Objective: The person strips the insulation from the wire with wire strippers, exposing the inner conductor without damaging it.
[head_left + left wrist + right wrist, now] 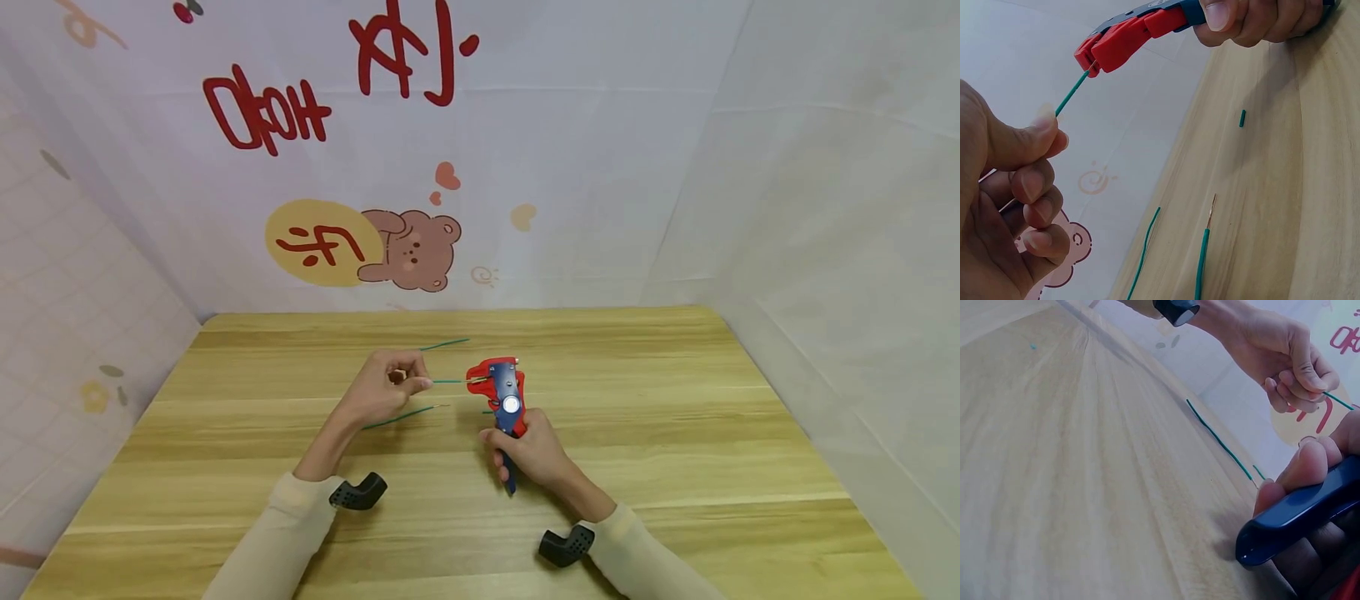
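My left hand (386, 387) pinches a green wire (447, 382) between thumb and forefinger. Its free end points right, at the red jaws of a wire stripper (507, 385). A bit of bare copper shows where the wire meets the jaws in the left wrist view. My right hand (536, 450) grips the stripper by its dark blue handles (1297, 515), with the red-and-blue head tilted up above the table. On the table below the left hand lies a second green wire (1201, 262) with a bare copper end. How far the held wire reaches into the jaws is hidden.
Farther back on the wooden table (637, 400) lies another green wire (447, 343). A short green piece (1242, 118) lies by the stripper, and a tiny green bit (1033, 347) shows in the right wrist view. Printed white cloth (600, 183) stands behind and at both sides.
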Demonstrator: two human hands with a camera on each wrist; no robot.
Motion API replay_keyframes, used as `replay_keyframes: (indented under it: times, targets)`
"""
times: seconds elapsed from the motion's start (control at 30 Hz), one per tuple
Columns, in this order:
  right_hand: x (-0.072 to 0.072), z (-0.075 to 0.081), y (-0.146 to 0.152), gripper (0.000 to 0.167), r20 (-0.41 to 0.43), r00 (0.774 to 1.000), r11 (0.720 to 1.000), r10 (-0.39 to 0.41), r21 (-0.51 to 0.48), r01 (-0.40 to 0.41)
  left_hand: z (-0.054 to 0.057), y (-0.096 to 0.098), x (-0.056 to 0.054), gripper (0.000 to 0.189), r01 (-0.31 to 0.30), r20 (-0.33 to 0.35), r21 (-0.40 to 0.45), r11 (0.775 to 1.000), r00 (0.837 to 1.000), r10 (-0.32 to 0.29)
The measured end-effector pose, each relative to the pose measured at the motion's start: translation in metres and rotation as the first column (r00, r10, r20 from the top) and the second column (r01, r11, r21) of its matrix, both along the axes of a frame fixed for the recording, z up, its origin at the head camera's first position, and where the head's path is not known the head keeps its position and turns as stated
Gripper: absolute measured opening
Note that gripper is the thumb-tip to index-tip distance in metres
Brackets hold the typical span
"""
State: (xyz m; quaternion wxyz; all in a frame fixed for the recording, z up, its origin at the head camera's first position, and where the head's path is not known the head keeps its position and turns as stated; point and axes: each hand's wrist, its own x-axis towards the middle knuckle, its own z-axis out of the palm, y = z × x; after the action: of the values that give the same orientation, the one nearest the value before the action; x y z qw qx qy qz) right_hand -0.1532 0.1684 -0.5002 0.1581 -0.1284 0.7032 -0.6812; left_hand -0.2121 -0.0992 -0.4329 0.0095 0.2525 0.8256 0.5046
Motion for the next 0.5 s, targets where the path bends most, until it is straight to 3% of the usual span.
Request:
replay_keyframes:
  times: [0.5]
  targets:
    - [-0.0012, 0.0010, 0.0003, 0.031, 0.023, 1.000, 1.000, -0.005, -0.004, 0.005, 0.0031, -0.0052, -0.0010, 0.027, -0.009, 0.017, -0.019, 1.000, 1.000, 0.009]
